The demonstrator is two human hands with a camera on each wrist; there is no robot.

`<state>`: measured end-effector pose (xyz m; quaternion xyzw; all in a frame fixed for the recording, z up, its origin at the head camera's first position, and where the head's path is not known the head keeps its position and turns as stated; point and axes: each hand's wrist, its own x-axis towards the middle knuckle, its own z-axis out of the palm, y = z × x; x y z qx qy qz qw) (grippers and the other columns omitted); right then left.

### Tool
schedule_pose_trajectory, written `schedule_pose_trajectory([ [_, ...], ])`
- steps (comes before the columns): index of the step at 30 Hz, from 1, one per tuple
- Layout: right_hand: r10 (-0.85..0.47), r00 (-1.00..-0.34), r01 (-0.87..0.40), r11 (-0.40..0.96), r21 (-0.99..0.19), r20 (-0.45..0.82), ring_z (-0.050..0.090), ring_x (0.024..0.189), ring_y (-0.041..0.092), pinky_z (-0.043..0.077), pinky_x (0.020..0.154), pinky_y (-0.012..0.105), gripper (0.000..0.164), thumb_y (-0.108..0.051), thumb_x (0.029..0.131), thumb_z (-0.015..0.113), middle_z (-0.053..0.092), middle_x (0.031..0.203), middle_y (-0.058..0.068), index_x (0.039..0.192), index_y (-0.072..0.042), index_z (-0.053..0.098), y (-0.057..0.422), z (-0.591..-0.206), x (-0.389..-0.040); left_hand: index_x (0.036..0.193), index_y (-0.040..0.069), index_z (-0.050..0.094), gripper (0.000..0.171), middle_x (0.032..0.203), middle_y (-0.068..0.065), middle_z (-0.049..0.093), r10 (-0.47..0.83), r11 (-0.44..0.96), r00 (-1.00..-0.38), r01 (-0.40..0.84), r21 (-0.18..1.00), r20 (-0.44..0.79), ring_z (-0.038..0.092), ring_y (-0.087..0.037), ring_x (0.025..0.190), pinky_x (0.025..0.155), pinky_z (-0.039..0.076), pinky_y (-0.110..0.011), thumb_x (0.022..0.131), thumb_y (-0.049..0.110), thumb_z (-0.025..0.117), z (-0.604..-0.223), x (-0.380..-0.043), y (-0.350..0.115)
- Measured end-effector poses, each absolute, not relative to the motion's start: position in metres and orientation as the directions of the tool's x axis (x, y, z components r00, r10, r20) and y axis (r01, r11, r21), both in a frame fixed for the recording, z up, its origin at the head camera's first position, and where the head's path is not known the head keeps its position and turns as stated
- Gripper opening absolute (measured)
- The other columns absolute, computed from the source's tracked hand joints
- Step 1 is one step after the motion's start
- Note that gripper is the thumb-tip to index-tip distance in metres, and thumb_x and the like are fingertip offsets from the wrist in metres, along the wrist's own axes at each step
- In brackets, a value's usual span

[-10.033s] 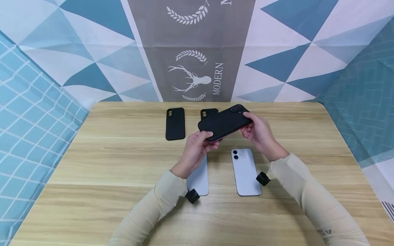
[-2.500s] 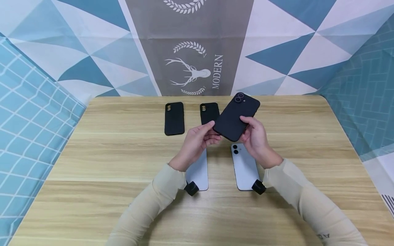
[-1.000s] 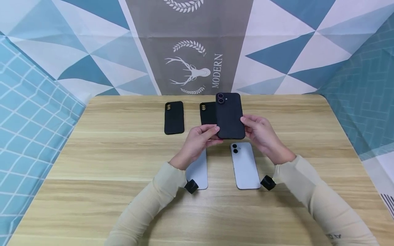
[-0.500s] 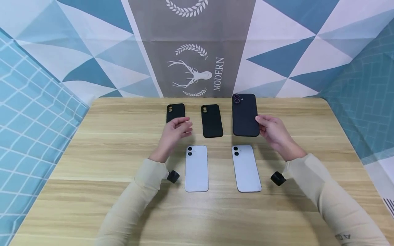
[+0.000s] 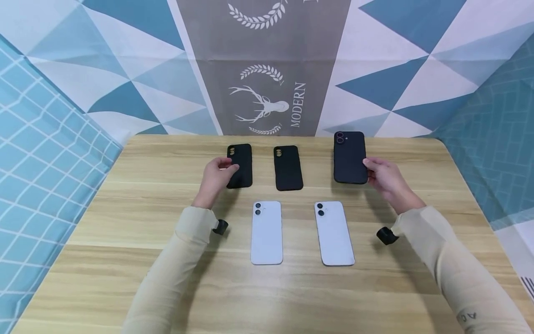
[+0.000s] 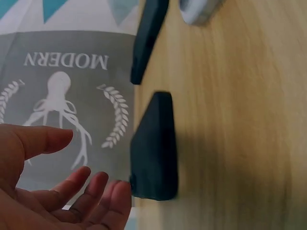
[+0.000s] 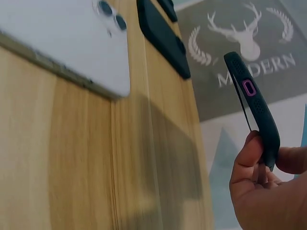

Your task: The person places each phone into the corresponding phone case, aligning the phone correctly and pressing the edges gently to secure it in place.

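In the head view my right hand (image 5: 390, 181) pinches the lower right edge of a smartphone in a black case (image 5: 349, 157), held above the table at the back right. Its bottom edge, with a pinkish charging port, shows in the right wrist view, where thumb and fingers grip the cased phone (image 7: 256, 103). Over the left black phone case (image 5: 243, 169) reaches my left hand (image 5: 217, 176). The left wrist view shows this hand (image 6: 62, 182) with thumb and fingers spread apart, fingertips close to the case (image 6: 156, 153); whether they touch it I cannot tell.
A second black phone case (image 5: 289, 169) lies at the back middle of the wooden table (image 5: 125, 260). Nearer to me lie two white smartphones, a left one (image 5: 267, 234) and a right one (image 5: 335, 234), camera side up. A patterned cloth (image 5: 267, 41) hangs behind the table.
My left hand has let go of the cased phone and moved left to the left black case. My right hand has carried the cased phone to the right.
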<state>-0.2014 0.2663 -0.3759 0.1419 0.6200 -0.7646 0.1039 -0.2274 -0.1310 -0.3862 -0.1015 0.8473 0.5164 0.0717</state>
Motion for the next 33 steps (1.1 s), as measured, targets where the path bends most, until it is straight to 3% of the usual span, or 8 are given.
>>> schedule_pose_trajectory([
  [6, 0.050, -0.932, 0.341, -0.212, -0.916, -0.359, 0.051, 0.062, 0.004, 0.043, 0.055, 0.015, 0.021, -0.014, 0.096, 0.052, 0.058, 0.068, -0.008, 0.080, -0.019, 0.064, 0.279, -0.380, -0.211, 0.133, 0.003, 0.045, 0.048, 0.133, -0.015, 0.048, -0.099, 0.483, -0.951, -0.303, 0.822, -0.292, 0.047, -0.028, 0.120, 0.103, 0.043, -0.041, 0.093, 0.026, 0.056, -0.392, -0.233, -0.136],
  [11, 0.068, -0.920, 0.376, -0.135, -0.917, -0.387, 0.050, 0.066, 0.004, 0.043, 0.058, 0.015, 0.008, -0.019, 0.096, 0.051, 0.057, 0.071, -0.010, 0.094, -0.015, 0.057, 0.288, -0.386, -0.217, 0.135, 0.003, 0.044, 0.049, 0.135, -0.016, 0.045, -0.119, 0.506, -0.941, -0.333, 0.796, -0.318, 0.046, -0.029, 0.120, 0.104, 0.043, -0.041, 0.093, 0.025, 0.057, -0.396, -0.236, -0.138],
  [15, 0.073, -0.913, 0.397, -0.075, -0.915, -0.402, 0.049, 0.067, 0.003, 0.043, 0.059, 0.015, 0.011, -0.021, 0.097, 0.049, 0.055, 0.072, -0.012, 0.103, -0.012, 0.050, 0.294, -0.391, -0.221, 0.135, 0.004, 0.042, 0.053, 0.137, -0.016, 0.043, -0.131, 0.536, -0.935, -0.347, 0.770, -0.330, 0.043, -0.029, 0.123, 0.105, 0.041, -0.041, 0.091, 0.025, 0.060, -0.401, -0.239, -0.140],
  [21, 0.091, -0.906, 0.410, -0.048, -0.911, -0.413, 0.047, 0.067, 0.002, 0.043, 0.059, 0.014, 0.008, -0.020, 0.098, 0.047, 0.053, 0.071, -0.012, 0.096, -0.016, 0.053, 0.303, -0.397, -0.226, 0.138, 0.002, 0.037, 0.065, 0.138, -0.018, 0.043, -0.117, 0.596, -0.941, -0.322, 0.735, -0.317, 0.044, -0.032, 0.125, 0.105, 0.041, -0.043, 0.085, 0.027, 0.066, -0.405, -0.243, -0.140],
  [26, 0.123, -0.900, 0.423, 0.017, -0.906, -0.418, 0.045, 0.070, 0.003, 0.042, 0.061, 0.014, 0.008, -0.023, 0.098, 0.047, 0.051, 0.073, -0.013, 0.101, -0.016, 0.051, 0.310, -0.399, -0.234, 0.141, 0.001, 0.033, 0.074, 0.142, -0.020, 0.039, -0.119, 0.640, -0.936, -0.327, 0.695, -0.332, 0.042, -0.032, 0.128, 0.107, 0.040, -0.043, 0.082, 0.028, 0.070, -0.406, -0.245, -0.136],
  [33, 0.138, -0.899, 0.433, 0.135, -0.891, -0.416, 0.045, 0.074, 0.002, 0.044, 0.062, 0.014, 0.038, -0.026, 0.099, 0.043, 0.050, 0.078, -0.015, 0.131, -0.005, 0.041, 0.313, -0.404, -0.242, 0.143, 0.000, 0.028, 0.080, 0.145, -0.021, 0.033, -0.144, 0.679, -0.931, -0.339, 0.651, -0.334, 0.039, -0.035, 0.130, 0.108, 0.039, -0.045, 0.080, 0.024, 0.073, -0.404, -0.247, -0.130],
])
